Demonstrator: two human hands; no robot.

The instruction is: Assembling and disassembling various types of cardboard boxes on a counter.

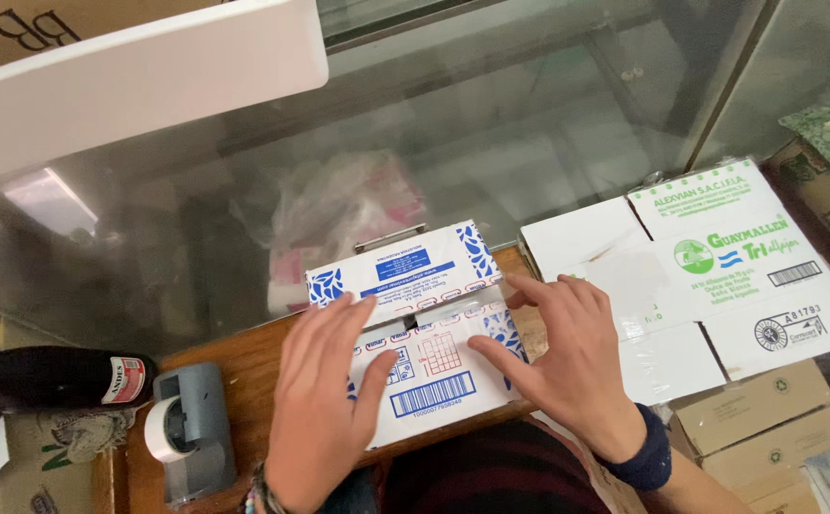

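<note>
We press both flat, open hands — left hand (324,400), right hand (567,357) — on the white-and-blue printed cardboard box (419,328), grasping nothing, beside a grey tape dispenser (191,428).

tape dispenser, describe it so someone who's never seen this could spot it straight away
Start at the wooden counter in front of the glass case and go to its left end, left of the left hand pressing on the white and blue box. The tape dispenser sits there, just right of a dark bottle lying on its side. It is the only grey thing, with a white tape roll on its side.
</note>
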